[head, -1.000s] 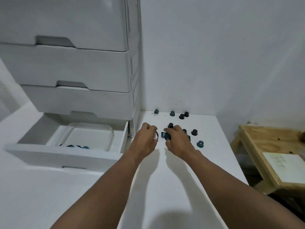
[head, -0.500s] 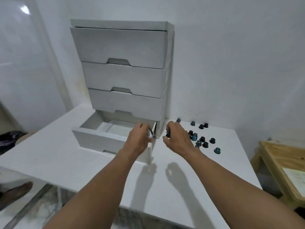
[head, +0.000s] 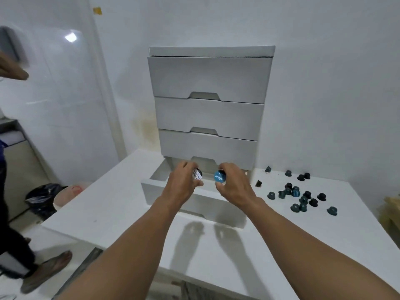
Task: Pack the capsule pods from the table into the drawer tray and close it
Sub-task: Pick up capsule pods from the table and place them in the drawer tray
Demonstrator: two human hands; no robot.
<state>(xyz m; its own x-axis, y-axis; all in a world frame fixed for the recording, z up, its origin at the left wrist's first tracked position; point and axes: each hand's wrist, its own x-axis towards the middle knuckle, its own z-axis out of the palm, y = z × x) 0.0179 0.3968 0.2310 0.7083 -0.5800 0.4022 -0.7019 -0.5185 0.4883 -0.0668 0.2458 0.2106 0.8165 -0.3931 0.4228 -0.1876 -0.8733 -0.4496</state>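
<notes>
While above the open drawer (head: 194, 204), both hands (head: 184, 182) (head: 233, 185) grip capsule pods (head: 220, 176).

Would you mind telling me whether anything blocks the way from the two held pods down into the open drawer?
Nothing visible does. The left hand and right hand each hold a pod over the open bottom drawer; the tray inside is hidden.
</notes>
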